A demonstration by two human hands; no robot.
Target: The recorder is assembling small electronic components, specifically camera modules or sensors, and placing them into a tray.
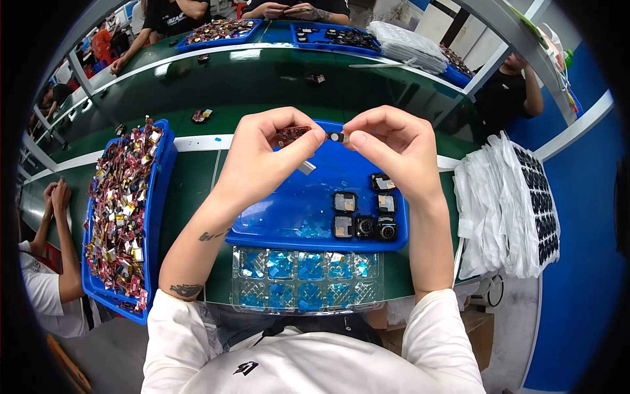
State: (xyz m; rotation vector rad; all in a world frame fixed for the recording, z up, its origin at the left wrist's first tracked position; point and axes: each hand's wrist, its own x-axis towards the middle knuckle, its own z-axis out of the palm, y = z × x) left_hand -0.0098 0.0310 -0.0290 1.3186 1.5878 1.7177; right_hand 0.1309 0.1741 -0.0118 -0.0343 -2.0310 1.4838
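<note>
— Head view: holding what with the left hand [259, 156]?
— Pinching a red board [293, 135] between thumb and curled fingers, seen against the far edge of the blue tray [289, 197].
— And with the right hand [401, 146]?
— Gripping a small black part [336, 137] by its right end, between thumb and finger; jutting left, close to the left thumb.
— Nearby?
— Grouped toward the tray's near right corner: black cases [344, 201].

Dark red is being shown by the circuit board [287, 136], black by the small module [336, 137], blue by the tray [282, 203], green by the worktable [187, 190]; a white stack [502, 210] is being patterned black.
</note>
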